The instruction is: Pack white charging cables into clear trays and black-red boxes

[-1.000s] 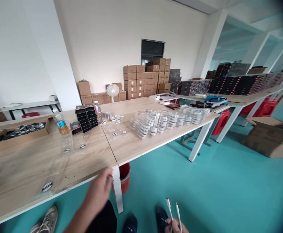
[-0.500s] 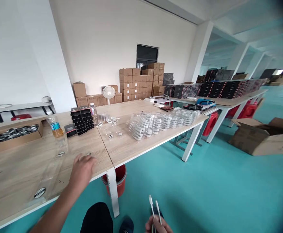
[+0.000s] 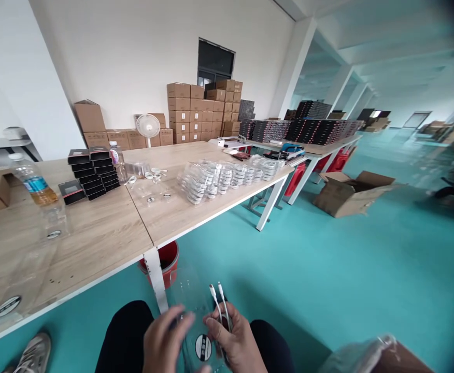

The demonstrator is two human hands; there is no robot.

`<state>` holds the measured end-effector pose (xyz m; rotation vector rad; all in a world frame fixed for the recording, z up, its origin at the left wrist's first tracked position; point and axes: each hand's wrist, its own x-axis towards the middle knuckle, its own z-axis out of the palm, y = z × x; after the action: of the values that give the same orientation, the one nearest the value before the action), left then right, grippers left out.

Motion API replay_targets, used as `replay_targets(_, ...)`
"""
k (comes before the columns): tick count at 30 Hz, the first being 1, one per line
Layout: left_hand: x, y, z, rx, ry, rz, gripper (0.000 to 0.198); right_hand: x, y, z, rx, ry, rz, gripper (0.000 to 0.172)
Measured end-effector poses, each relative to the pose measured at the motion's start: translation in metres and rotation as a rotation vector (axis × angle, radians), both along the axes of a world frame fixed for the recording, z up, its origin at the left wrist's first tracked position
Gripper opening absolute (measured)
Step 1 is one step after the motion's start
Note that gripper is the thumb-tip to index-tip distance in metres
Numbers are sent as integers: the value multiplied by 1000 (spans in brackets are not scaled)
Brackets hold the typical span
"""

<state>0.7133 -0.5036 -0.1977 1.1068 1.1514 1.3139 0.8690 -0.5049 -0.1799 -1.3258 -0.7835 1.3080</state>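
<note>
Over my lap, my right hand (image 3: 238,344) is closed on a white cable (image 3: 218,300) whose two plug ends stick up past my fingers. My left hand (image 3: 166,341) is beside it, fingers curled on a clear plastic bag (image 3: 191,305) with a round black-and-white sticker (image 3: 202,347). The bag stands between the two hands, and the cable rests against it. My knees in dark trousers show below both hands.
A wooden table (image 3: 106,233) is to my left with clear bags, a drink bottle (image 3: 32,181), stacked black boxes (image 3: 93,173) and bagged coiled cables (image 3: 219,176). A red bucket (image 3: 168,259) stands under it. Cardboard cartons line the far wall; an open box (image 3: 347,191) lies on the teal floor.
My left hand left the tabletop with a clear bag and came down to my lap beside the right hand. The view swung to the right.
</note>
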Motion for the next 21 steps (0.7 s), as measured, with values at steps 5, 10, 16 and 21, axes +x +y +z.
replay_targets(5, -16, 35, 20, -673, -458, -94, 46, 3, -15, -9, -34, -98, 80, 39)
replay_targets(10, -1, 38, -4, -729, -687, -75, 24, 14, -19, -28, -67, -431, -35, 32)
replay_targets(16, 7, 25, -28, -702, -629, 16, 28, 5, -19, -30, -129, -434, -53, 26)
replay_targets(21, 12, 13, -33, -605, -662, -142, 31, -29, -17, -25, -146, -302, 87, 30)
